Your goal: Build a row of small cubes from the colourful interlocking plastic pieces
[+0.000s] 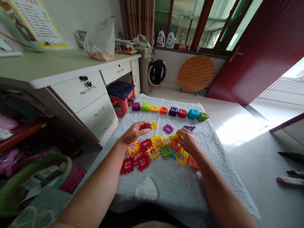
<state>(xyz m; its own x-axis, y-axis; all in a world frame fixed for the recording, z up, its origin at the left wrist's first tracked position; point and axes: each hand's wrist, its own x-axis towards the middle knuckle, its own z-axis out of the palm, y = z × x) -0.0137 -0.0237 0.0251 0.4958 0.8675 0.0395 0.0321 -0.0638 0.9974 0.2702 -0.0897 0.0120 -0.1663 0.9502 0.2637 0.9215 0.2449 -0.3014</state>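
Pale blue cloth covers the tabletop (156, 193), set between a drawer unit (83, 91) on the left and a red door (247, 47) on the right. Across its far part runs a row of colored blocks, from a purple block (136, 106) to a green block (203, 117); nearer lies a loose heap of notched plastic pieces, among them a red piece (142, 161) and a green piece (166, 151). The left grip (137, 131) has its thumb and fingers pointing at a yellow piece (154, 125) just beyond the heap; whether it grasps that piece I cannot tell. The right grip (188, 139) curls over a yellow-green piece (176, 136) at the heap's far edge, and the covering fingers hide whether it is clenched on it. Handling seems best done by pinching flat faces or edges, lifting one piece clear so its teeth don't drag neighbors, and keeping the forearms off the heap. On the wall, a yellow-bordered poster (45, 23) carries lines of print too small to read; two bottles, one purple-capped (161, 38) and one blue-capped (170, 39), bear labels with no legible brand.
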